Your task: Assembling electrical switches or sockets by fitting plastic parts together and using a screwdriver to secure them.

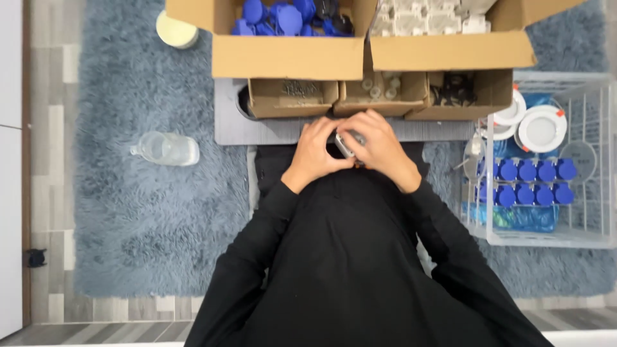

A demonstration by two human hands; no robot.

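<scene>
I see both hands close together just below the grey board. The left hand and the right hand are curled around a small silvery part. Its long side slants, with the top end leaning left, up toward the board, and the low end leaning right. I cannot tell what kind of part it is. Three small cardboard trays sit on the board. A clear plastic bottle lies on the blue rug, well left of the board.

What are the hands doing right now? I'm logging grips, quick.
Left hand: closed around a small grey part.
Right hand: closed on the same small grey part.
</scene>
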